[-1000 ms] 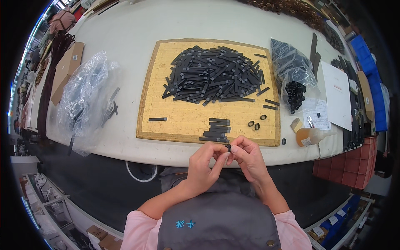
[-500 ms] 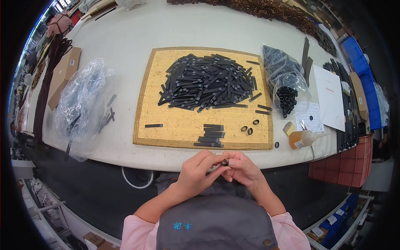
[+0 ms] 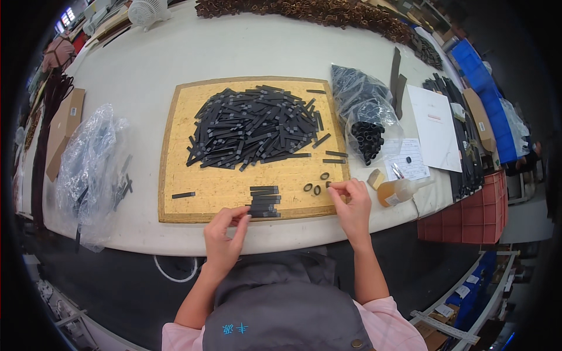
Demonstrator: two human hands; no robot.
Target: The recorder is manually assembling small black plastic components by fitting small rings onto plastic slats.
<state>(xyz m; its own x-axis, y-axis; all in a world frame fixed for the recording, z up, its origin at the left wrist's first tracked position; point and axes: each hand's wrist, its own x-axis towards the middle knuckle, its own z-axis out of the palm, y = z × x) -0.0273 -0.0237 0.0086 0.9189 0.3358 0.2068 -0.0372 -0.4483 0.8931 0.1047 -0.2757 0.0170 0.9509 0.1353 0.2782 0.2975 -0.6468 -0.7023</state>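
My left hand is at the near edge of the yellow board, thumb and forefinger apart at the left ends of a short row of black strips. Nothing shows in its grasp. At the board's right edge, my right hand pinches a small dark ring, partly covered by the fingertips. Just left of it lie three loose black rings. A big heap of black strips, many with paler grey ends, covers the board's middle. One single strip lies apart at the left.
The board lies on a white table. On the right are a clear bag of black tubes, a bottle of amber liquid, a tan block and papers. A crumpled plastic bag lies left.
My hands were together over the table's front edge, fingering a small dark ring. They have parted: the left to the strip row, the right to the rings. The view has shifted too.
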